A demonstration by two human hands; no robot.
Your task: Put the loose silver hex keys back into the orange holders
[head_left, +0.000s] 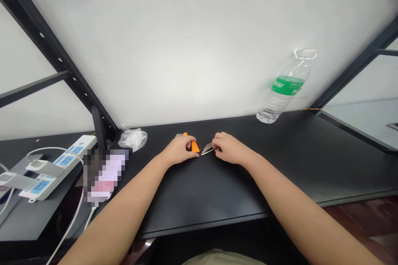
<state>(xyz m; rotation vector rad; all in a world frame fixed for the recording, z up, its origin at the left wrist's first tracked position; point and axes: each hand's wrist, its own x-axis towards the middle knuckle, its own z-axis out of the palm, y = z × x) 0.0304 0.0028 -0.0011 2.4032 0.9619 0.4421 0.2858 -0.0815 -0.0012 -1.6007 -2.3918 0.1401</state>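
Observation:
Both hands are at the middle of the black shelf. My left hand (178, 150) is closed around an orange plastic hex key holder (195, 146), its thumb and fingers on either side. Thin metal ends stick out at the holder's far left, by my knuckles. A small gap to the right, several silver hex keys (206, 149) fan out from under the fingers of my right hand (228, 148). Those fingers are pinched on the keys, whose tips point left towards the holder. My right palm hides the other ends of the keys.
A large clear water bottle (281, 93) with a green label leans by the wall at the back right. A crumpled plastic bag (133, 138), a blurred phone (107, 176) with a cable and a white power strip (59, 169) lie left. Black metal posts (52, 45) flank the shelf (205, 198).

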